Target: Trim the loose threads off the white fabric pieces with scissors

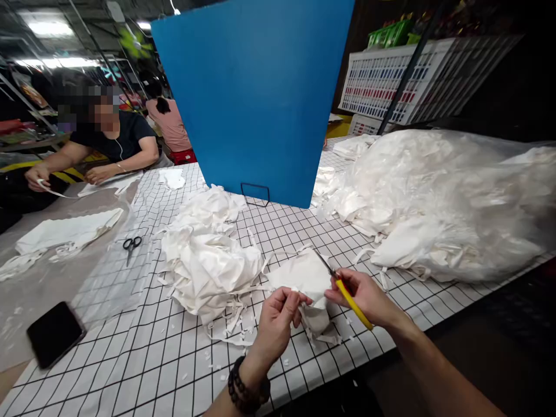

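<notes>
Black-grid tabletop here. Left hand is nearer, pinching the white cloth piece at roughly 9–10 o'clock from the right hand, which grips yellow-handled scissors pointing toward 11; can't really tell if the blades are parted.

"White cloth is lying partly spread, its near end bunching into creased folds."
"And where are the scissors slanting?"
"Yellow-handled, dark-bladed, they are tilting along the cloth's right side, tips pointing away."
</notes>
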Available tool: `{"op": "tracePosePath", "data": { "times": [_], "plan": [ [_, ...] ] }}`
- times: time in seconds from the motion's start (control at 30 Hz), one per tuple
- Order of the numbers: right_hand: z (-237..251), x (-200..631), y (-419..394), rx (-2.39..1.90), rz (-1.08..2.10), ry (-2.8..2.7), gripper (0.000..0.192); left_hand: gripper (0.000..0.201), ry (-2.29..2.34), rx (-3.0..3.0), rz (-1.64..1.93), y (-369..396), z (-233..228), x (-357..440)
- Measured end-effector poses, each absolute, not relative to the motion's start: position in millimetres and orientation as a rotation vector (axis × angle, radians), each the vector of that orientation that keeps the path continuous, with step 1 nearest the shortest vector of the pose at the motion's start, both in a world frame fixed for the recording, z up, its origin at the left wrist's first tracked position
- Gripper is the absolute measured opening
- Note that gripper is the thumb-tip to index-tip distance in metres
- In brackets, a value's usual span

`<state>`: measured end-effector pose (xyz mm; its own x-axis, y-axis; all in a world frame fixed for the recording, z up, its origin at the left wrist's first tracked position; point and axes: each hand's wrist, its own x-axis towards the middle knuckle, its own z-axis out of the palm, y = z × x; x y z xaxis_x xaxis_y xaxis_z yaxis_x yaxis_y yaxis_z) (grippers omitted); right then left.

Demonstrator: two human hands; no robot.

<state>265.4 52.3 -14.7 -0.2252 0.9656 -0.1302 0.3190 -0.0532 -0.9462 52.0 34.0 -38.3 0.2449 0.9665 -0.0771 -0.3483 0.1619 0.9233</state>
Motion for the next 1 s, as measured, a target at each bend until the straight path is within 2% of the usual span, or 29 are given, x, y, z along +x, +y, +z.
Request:
{"op": "tracePosePath", "data": {
  "times": [0.17, 0.4, 0.7, 1.0],
  "plan": [
    [-5.2, 261.7, 17.1, -1.569, 1.085, -1.834, 0.026, 0.025, 0.906, 1.097, 1.128, 37.8, -37.7, 56.0],
    [4.8, 255.6, 14.4, -1.68, 0.804, -2.04, 0.029, 0.02, 1.008, 1.632, 1.097, 38.7, -32.1, 51.5],
    [10.7, 249.7, 20.4, -1.661, 0.708, -2.145, 0.028, 0.018, 0.974, 1.689, 0.994, 37.2, -29.2, 44.9],
    [11.2, 250.2, 20.9, -1.684, 0.845, -2.079, 0.029, 0.02, 0.902, 1.613, 0.972, 36.5, -25.5, 42.8]
  ]
}}
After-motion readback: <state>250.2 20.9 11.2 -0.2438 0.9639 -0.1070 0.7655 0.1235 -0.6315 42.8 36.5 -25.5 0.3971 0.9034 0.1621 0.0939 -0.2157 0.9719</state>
